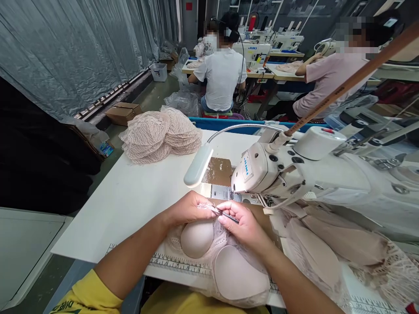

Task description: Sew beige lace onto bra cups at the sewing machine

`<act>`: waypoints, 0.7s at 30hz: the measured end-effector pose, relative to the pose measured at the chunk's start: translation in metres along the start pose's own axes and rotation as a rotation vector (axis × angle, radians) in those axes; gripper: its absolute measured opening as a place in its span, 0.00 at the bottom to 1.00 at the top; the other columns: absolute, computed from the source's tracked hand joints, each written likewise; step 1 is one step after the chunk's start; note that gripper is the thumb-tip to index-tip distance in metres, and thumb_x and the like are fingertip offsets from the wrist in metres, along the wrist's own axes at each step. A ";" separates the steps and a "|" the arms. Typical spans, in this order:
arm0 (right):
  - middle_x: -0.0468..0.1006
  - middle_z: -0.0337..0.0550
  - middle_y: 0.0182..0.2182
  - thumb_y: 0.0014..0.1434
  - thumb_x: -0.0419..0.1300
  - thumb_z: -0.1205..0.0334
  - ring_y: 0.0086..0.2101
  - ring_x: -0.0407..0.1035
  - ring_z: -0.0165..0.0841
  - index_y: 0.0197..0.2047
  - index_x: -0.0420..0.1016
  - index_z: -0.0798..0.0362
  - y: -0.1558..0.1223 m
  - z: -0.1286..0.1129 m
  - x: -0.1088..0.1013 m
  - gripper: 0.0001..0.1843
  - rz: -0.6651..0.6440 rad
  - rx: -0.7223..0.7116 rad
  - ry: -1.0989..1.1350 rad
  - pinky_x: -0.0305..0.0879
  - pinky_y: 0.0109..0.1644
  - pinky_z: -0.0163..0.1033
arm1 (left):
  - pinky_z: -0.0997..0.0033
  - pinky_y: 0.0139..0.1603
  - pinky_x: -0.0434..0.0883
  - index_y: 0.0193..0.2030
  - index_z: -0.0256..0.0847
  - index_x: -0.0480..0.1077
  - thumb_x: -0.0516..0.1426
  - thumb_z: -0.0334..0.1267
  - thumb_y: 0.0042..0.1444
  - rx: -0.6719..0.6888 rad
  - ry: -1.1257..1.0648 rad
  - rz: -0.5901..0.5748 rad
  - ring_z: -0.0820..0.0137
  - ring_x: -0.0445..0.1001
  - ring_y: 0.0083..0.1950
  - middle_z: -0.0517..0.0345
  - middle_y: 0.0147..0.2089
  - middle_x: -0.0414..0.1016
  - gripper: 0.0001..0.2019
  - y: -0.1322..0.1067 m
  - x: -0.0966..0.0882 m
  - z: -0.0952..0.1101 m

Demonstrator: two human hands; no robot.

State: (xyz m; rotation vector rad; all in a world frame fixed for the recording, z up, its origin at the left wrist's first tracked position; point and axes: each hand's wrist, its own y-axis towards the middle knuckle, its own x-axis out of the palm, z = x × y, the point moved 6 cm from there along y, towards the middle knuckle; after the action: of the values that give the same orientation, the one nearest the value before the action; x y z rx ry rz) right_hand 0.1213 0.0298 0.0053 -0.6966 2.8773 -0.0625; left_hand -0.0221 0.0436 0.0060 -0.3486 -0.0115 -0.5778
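Holding one bra [196, 237], two cups facing up, before one sewing machine [262, 168].
Resting it on the surface [131, 205]; pinching its lace edge with the left hand [188, 209], gripping one thin dark tool [230, 216] with the right hand [245, 224], wrists bending inward.

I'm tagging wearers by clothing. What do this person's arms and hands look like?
Left hand and right hand are bare, ungloved; no rings or watch show. Forearms are uncovered. The left arm has a short yellow sleeve with dark green lettering; no right sleeve is in view.
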 end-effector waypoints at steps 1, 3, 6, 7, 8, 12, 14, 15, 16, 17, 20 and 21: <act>0.77 0.43 0.37 0.58 0.60 0.56 0.38 0.71 0.35 0.43 0.72 0.52 0.000 -0.001 0.001 0.11 0.012 -0.004 -0.004 0.67 0.44 0.39 | 0.75 0.30 0.61 0.28 0.33 0.76 0.65 0.42 0.47 -0.009 -0.002 -0.010 0.73 0.65 0.29 0.60 0.25 0.70 0.12 0.000 0.001 0.000; 0.77 0.43 0.36 0.58 0.60 0.56 0.38 0.71 0.35 0.41 0.72 0.52 0.000 -0.001 0.001 0.10 0.039 -0.007 -0.010 0.67 0.43 0.40 | 0.75 0.27 0.58 0.26 0.33 0.74 0.65 0.43 0.47 -0.022 0.008 -0.017 0.75 0.61 0.27 0.62 0.23 0.66 0.13 0.000 0.002 0.000; 0.76 0.42 0.33 0.58 0.60 0.55 0.35 0.70 0.34 0.39 0.73 0.52 0.001 0.001 -0.001 0.10 0.067 -0.003 -0.021 0.67 0.40 0.39 | 0.76 0.26 0.55 0.24 0.33 0.72 0.64 0.44 0.47 -0.023 0.038 -0.023 0.77 0.57 0.25 0.64 0.22 0.62 0.14 0.000 0.002 0.001; 0.76 0.42 0.32 0.58 0.60 0.55 0.35 0.70 0.34 0.38 0.73 0.52 0.002 0.003 -0.002 0.10 0.066 -0.001 -0.024 0.67 0.40 0.39 | 0.75 0.25 0.54 0.23 0.33 0.71 0.64 0.43 0.47 -0.025 0.044 -0.028 0.77 0.55 0.25 0.64 0.21 0.60 0.14 0.000 0.003 0.001; 0.76 0.42 0.32 0.58 0.60 0.55 0.34 0.70 0.34 0.38 0.73 0.53 0.002 0.005 -0.004 0.10 0.061 0.003 -0.027 0.67 0.39 0.39 | 0.75 0.25 0.53 0.22 0.34 0.69 0.64 0.43 0.47 -0.029 0.045 -0.032 0.77 0.54 0.25 0.65 0.21 0.59 0.15 0.000 0.003 0.002; 0.76 0.42 0.33 0.57 0.60 0.56 0.35 0.70 0.34 0.39 0.73 0.53 0.003 0.007 -0.005 0.10 0.007 0.020 -0.020 0.67 0.40 0.39 | 0.74 0.25 0.48 0.19 0.36 0.62 0.64 0.44 0.47 -0.035 0.060 -0.040 0.78 0.50 0.25 0.66 0.21 0.53 0.19 0.000 0.003 0.001; 0.76 0.42 0.35 0.56 0.61 0.57 0.36 0.71 0.34 0.40 0.73 0.52 0.004 0.004 -0.004 0.10 -0.014 0.010 -0.016 0.68 0.41 0.39 | 0.74 0.25 0.47 0.19 0.36 0.60 0.64 0.45 0.48 -0.025 0.108 -0.046 0.78 0.50 0.25 0.66 0.21 0.51 0.20 0.001 0.003 0.000; 0.76 0.42 0.35 0.56 0.61 0.58 0.36 0.71 0.34 0.39 0.73 0.52 0.004 0.003 -0.003 0.09 -0.016 0.004 -0.021 0.68 0.41 0.39 | 0.74 0.25 0.47 0.19 0.36 0.60 0.63 0.45 0.48 -0.015 0.138 -0.053 0.78 0.50 0.25 0.66 0.21 0.51 0.20 0.001 0.003 -0.001; 0.76 0.42 0.34 0.56 0.60 0.58 0.36 0.71 0.34 0.38 0.73 0.52 0.004 0.002 -0.001 0.08 -0.013 0.000 -0.030 0.68 0.41 0.39 | 0.74 0.25 0.47 0.19 0.36 0.60 0.63 0.45 0.48 -0.001 0.166 -0.061 0.78 0.50 0.25 0.66 0.21 0.51 0.20 0.002 0.004 -0.002; 0.76 0.41 0.33 0.57 0.60 0.57 0.35 0.71 0.33 0.37 0.73 0.52 0.005 0.002 0.000 0.08 -0.009 0.001 -0.038 0.67 0.40 0.38 | 0.74 0.24 0.47 0.19 0.36 0.61 0.63 0.45 0.49 0.015 0.189 -0.069 0.78 0.51 0.25 0.66 0.21 0.52 0.19 0.003 0.004 -0.003; 0.75 0.40 0.30 0.59 0.58 0.55 0.33 0.70 0.32 0.36 0.72 0.52 0.006 0.007 0.001 0.09 0.032 0.033 -0.001 0.66 0.37 0.37 | 0.75 0.26 0.53 0.22 0.34 0.69 0.62 0.43 0.50 0.061 0.224 -0.077 0.77 0.56 0.26 0.64 0.22 0.59 0.15 0.005 0.006 -0.003; 0.75 0.39 0.30 0.59 0.58 0.54 0.32 0.70 0.32 0.37 0.71 0.52 0.007 0.010 0.001 0.10 0.045 0.049 0.041 0.66 0.36 0.37 | 0.76 0.27 0.55 0.25 0.33 0.71 0.62 0.42 0.50 0.068 0.230 -0.069 0.76 0.59 0.27 0.63 0.24 0.63 0.13 0.005 0.006 -0.003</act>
State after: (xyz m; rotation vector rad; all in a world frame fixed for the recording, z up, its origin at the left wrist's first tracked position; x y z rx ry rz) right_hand 0.1193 0.0352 -0.0054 -0.6290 2.9186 -0.1420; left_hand -0.0143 0.0431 0.0020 -0.2146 0.1785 -0.6821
